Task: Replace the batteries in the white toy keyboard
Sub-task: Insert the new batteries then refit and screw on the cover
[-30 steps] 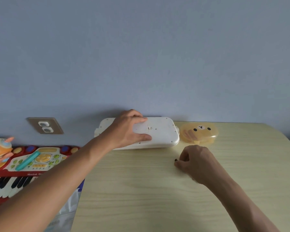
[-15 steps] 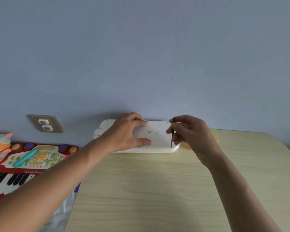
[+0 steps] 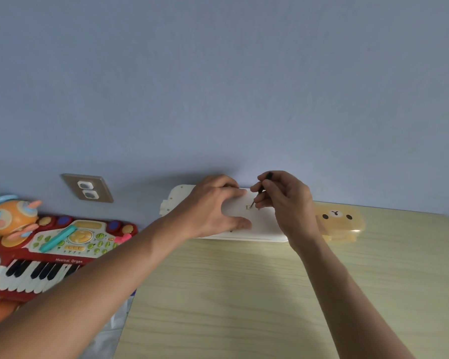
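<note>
The white toy keyboard lies face down at the far edge of the wooden table, against the wall. My left hand is spread flat on its back, thumb at the near edge, pressing it down. My right hand pinches a thin black screwdriver held nearly upright. Its tip rests at the small screw spot in the middle of the keyboard's back. No batteries are visible.
A translucent yellow bear-face box sits just right of the keyboard. Left of the table stands a red toy organ with an orange figure. A wall socket is behind it. The blue wall rises right behind the keyboard.
My right hand picked the screwdriver up from the table, carried it to the keyboard's back, then moved left to set the tip on the central screw. My left hand stayed on the keyboard.
</note>
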`<move>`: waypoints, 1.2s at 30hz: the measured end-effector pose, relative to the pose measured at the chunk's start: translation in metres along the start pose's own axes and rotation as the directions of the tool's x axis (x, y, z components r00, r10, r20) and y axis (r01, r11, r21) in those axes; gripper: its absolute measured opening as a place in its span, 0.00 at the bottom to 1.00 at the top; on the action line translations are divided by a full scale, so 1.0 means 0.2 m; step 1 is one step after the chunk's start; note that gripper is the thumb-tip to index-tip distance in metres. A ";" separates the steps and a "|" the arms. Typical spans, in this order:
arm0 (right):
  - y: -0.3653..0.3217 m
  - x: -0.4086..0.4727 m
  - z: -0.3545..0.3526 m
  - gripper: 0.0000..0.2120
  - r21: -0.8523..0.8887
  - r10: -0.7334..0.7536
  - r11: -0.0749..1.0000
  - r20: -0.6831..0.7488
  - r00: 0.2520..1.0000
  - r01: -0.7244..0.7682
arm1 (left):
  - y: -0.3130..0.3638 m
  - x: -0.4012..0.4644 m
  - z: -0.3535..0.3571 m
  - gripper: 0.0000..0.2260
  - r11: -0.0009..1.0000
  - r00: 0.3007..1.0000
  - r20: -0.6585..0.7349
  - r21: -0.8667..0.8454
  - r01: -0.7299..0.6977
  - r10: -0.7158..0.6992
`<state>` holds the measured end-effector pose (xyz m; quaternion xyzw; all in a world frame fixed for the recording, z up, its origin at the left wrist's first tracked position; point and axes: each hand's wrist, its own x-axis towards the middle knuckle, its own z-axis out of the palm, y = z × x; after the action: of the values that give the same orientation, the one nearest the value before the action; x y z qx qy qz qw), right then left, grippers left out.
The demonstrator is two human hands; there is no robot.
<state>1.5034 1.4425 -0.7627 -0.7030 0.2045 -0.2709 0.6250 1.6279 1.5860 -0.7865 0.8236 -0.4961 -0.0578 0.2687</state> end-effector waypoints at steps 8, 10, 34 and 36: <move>0.01 0.01 0.01 0.09 -0.056 -0.029 0.998 0.016 0.999 0.030 | 0.01 -0.01 -0.01 0.37 1.000 1.000 0.007 -0.003 0.013 -0.013; 0.01 0.01 0.01 0.08 -0.065 -0.033 0.997 0.019 0.999 0.034 | 0.01 -0.01 -0.01 0.37 1.000 1.000 0.021 0.000 0.010 -0.010; -0.01 0.01 0.02 0.04 -0.142 0.037 0.989 0.017 0.999 -0.035 | 0.19 0.14 -0.06 0.04 0.770 0.955 -0.283 -0.628 -0.117 -0.085; 0.00 0.02 0.03 0.08 -0.120 0.041 0.992 0.009 0.999 -0.040 | 0.19 0.15 -0.05 0.04 0.759 0.952 -0.290 -0.640 -0.118 -0.096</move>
<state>1.5098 1.4457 -0.7620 -0.7367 0.2309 -0.2412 0.5880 1.6164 1.5501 -0.7528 0.6747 -0.4022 -0.0969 0.6112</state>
